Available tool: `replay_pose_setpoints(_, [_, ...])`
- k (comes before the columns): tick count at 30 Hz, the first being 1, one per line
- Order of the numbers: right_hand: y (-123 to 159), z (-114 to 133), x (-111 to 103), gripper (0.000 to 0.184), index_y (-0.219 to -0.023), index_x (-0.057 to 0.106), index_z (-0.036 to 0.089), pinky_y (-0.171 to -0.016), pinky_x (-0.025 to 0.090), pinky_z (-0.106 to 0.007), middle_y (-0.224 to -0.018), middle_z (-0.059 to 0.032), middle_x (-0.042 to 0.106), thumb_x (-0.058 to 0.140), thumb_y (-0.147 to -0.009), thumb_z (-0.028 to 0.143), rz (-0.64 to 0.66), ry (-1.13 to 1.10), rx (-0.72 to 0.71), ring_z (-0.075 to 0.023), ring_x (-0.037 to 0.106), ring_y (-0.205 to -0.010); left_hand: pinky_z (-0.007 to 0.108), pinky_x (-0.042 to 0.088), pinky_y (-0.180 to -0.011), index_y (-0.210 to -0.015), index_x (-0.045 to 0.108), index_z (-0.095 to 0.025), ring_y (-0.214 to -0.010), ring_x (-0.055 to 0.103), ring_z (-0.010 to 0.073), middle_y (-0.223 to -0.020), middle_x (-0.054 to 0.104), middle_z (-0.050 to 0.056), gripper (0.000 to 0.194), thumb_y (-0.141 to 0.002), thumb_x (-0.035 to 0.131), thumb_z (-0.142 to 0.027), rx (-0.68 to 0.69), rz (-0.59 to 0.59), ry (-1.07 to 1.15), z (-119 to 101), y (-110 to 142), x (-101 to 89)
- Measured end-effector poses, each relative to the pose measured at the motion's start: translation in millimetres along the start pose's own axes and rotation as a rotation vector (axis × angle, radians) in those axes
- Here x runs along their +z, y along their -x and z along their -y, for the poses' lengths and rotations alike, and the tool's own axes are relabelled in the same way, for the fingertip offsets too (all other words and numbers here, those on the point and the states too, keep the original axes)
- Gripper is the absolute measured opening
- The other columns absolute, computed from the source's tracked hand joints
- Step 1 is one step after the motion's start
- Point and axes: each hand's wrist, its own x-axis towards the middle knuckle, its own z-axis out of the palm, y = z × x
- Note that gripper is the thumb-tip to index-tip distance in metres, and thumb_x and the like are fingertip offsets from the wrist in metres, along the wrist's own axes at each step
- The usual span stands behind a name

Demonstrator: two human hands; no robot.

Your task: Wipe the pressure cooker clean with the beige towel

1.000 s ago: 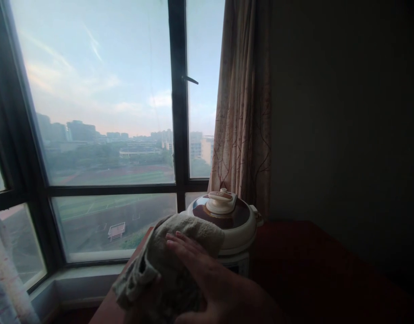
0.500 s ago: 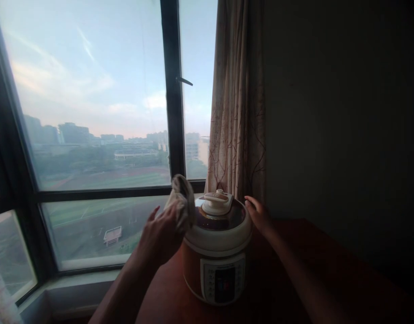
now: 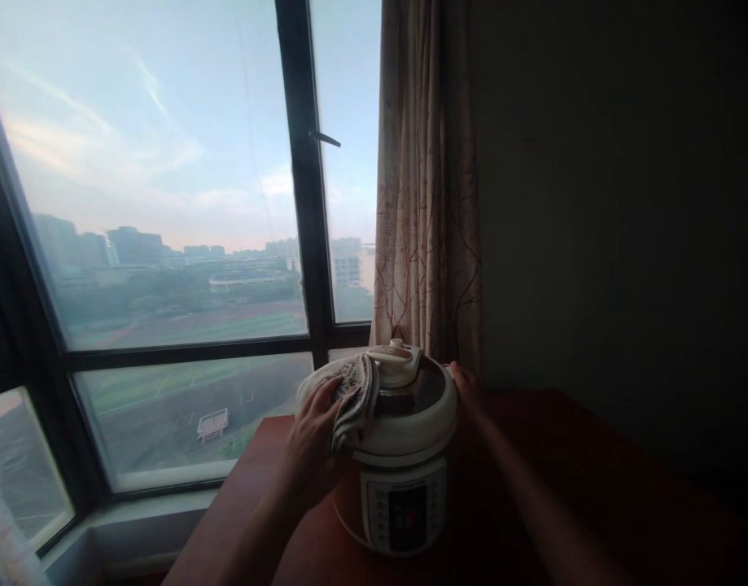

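Note:
An electric pressure cooker (image 3: 404,435) stands upright with its lid on, its control panel facing me. My left hand (image 3: 318,431) presses a grey cloth (image 3: 355,387) against the left side of the lid, fingers bent over the fabric. Part of the lid's left edge is hidden under the cloth. On the far right side of the cooker, my right hand (image 3: 465,389) rests at the lid's rim, its fingers mostly hidden in shadow and behind the rim. The light lid handle (image 3: 391,362) sits on top, uncovered.
The cooker is on a reddish-brown table (image 3: 239,488). Behind it hangs a patterned curtain (image 3: 431,203). A dark-framed window (image 3: 190,350) with a handle (image 3: 325,139) fills the left side. A dark wall (image 3: 593,203) is at the right.
My left hand has brought the cloth from beside the cooker down and right onto the lid. My right hand has moved in against the cooker's right side. The view has shifted slightly.

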Motion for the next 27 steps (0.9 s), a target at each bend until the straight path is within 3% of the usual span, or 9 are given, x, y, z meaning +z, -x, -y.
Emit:
replay_pose_setpoints(4, [1.9,0.2,-2.3,0.081,-0.097,0.077,0.014,-0.083,0.052,-0.039,-0.096,-0.0139,0.078,0.042,-0.076,0.084,0.009,0.013,-0.008,-0.033,0.071,-0.098,0.05,0.036,-0.113,-0.131,0.066,-0.024,-0.133,0.049,0.034,-0.142,0.058,0.011,0.05,-0.083,0.057,-0.034,0.0,0.018,0.148,16.1,-39.4,-0.9])
replay_pose_setpoints(8, [1.7,0.7,-3.5,0.08,-0.096,0.078,0.015,-0.086,0.052,-0.04,-0.099,-0.0138,0.078,0.04,-0.077,0.084,0.007,0.046,-0.017,-0.0328,0.07,-0.099,0.039,0.05,-0.096,-0.096,0.08,-0.023,-0.108,0.065,0.0327,-0.112,0.075,0.01,0.03,-0.074,0.065,-0.037,-0.119,0.048,0.46,35.5,-89.3,4.7])
replay_pose_setpoints(11, [2.4,-0.9,-3.4,0.079,-0.092,0.078,0.017,-0.089,0.051,-0.041,-0.097,-0.0135,0.078,0.038,-0.079,0.083,-0.014,0.069,-0.018,-0.0332,0.07,-0.101,0.034,0.054,-0.075,-0.076,0.077,-0.023,-0.084,0.07,0.0312,-0.084,0.077,0.01,0.019,-0.064,0.07,-0.036,-0.285,-0.095,0.661,41.6,-117.6,12.0])
replay_pose_setpoints(13, [3.2,-2.6,-3.4,0.078,-0.091,0.079,0.018,-0.089,0.052,-0.041,-0.095,-0.0128,0.078,0.034,-0.082,0.082,-0.021,0.074,-0.017,-0.0326,0.07,-0.1,0.032,0.053,-0.07,-0.075,0.075,-0.024,-0.078,0.07,0.0297,-0.08,0.076,0.009,0.017,-0.064,0.068,-0.035,-0.389,-0.18,0.722,41.2,-127.0,15.0])
replay_pose_setpoints(16, [4.1,-4.0,-3.1,0.077,-0.092,0.079,0.019,-0.089,0.052,-0.041,-0.093,-0.012,0.078,0.031,-0.084,0.08,-0.02,0.081,-0.022,-0.0315,0.07,-0.1,0.033,0.053,-0.076,-0.083,0.076,-0.024,-0.086,0.069,0.0303,-0.089,0.077,0.009,0.022,-0.065,0.068,-0.033,-0.402,-0.117,0.722,37.9,-124.9,14.8])
replay_pose_setpoints(21, [4.6,-1.0,-1.8,0.079,-0.095,0.079,0.018,-0.087,0.053,-0.041,-0.096,-0.0136,0.078,0.03,-0.085,0.079,-0.029,0.103,-0.034,-0.0318,0.071,-0.098,0.037,0.042,-0.107,-0.105,0.077,-0.025,-0.124,0.057,0.0315,-0.129,0.068,0.008,0.034,-0.076,0.062,-0.034,-0.064,0.139,0.456,34.3,-94.3,6.6])
replay_pose_setpoints(24, [4.4,1.3,-0.7,0.081,-0.092,0.079,0.017,-0.085,0.053,-0.04,-0.094,-0.0151,0.078,0.028,-0.084,0.079,-0.028,0.112,-0.04,-0.032,0.072,-0.095,0.04,0.033,-0.115,-0.121,0.072,-0.027,-0.137,0.046,0.0308,-0.145,0.057,0.006,0.04,-0.087,0.052,-0.034,0.07,0.14,0.331,29.6,-72.3,-0.5])
replay_pose_setpoints(27, [4.8,3.0,0.0,0.082,-0.092,0.079,0.016,-0.084,0.053,-0.04,-0.093,-0.0159,0.078,0.026,-0.084,0.079,-0.027,0.117,-0.038,-0.0325,0.072,-0.094,0.045,0.028,-0.119,-0.131,0.066,-0.028,-0.141,0.041,0.0321,-0.152,0.05,0.006,0.045,-0.088,0.053,-0.033,0.117,0.122,0.225,17.4,-51.1,-8.6])
